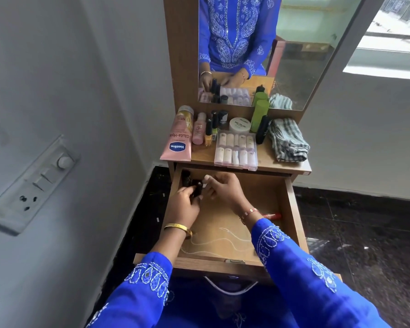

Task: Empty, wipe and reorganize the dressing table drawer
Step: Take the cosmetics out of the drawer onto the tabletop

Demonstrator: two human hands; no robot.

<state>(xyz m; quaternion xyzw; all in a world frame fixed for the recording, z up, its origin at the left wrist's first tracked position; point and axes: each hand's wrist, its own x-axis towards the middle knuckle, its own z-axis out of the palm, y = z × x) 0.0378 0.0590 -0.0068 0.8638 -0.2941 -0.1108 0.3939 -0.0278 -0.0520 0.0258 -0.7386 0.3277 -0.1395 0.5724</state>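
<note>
In the back left corner of the open drawer [291,209], the left hand [184,204] curls its grip round a small dark bottle [197,188]. The right hand [223,189] pinches something beside it, though I cannot tell what. Lifting several at once could drop one. A red tube [272,216] and white string [213,242] could be missed. The worktop [204,157] is crowded, so bottles may topple.

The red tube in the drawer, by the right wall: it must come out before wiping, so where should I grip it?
Pinch the red tube across its middle from above. It lies flat on the drawer floor, and the wall crowds one end. The right hand is nearest, though busy now.
</note>
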